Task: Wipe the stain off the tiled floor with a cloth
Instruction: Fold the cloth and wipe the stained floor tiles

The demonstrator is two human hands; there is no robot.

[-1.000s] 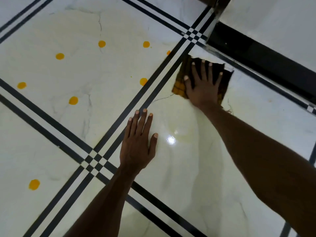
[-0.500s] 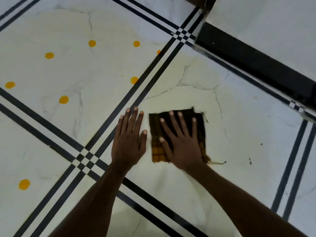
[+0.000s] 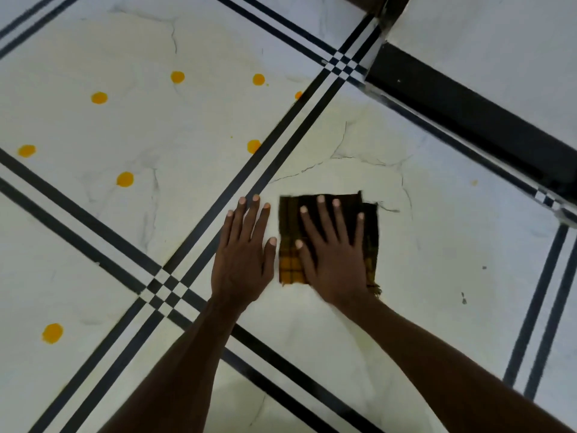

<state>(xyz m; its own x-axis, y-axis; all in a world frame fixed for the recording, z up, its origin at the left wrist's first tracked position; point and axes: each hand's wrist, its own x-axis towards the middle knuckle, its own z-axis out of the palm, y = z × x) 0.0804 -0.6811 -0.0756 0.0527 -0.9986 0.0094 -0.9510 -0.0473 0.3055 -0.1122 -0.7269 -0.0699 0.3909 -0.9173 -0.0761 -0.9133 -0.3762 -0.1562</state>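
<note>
Your right hand (image 3: 334, 257) lies flat on the folded cloth (image 3: 290, 264), fingers straight and spread, pressing it onto the tiled floor (image 3: 421, 276) rather than curling round it. The cloth is dark brown with a yellow checked patch at its near left corner and a frayed thread at its near right corner. Your left hand (image 3: 243, 260) rests just left of the cloth, palm down on the floor, fingers straight and close together, holding nothing; its thumb tip sits right beside the cloth's left edge. Orange-yellow spots (image 3: 125, 179) dot the tile well to the left of the cloth, beyond the double black lines (image 3: 281, 151). A black strip (image 3: 468, 114) runs beyond the cloth to the right.
</note>
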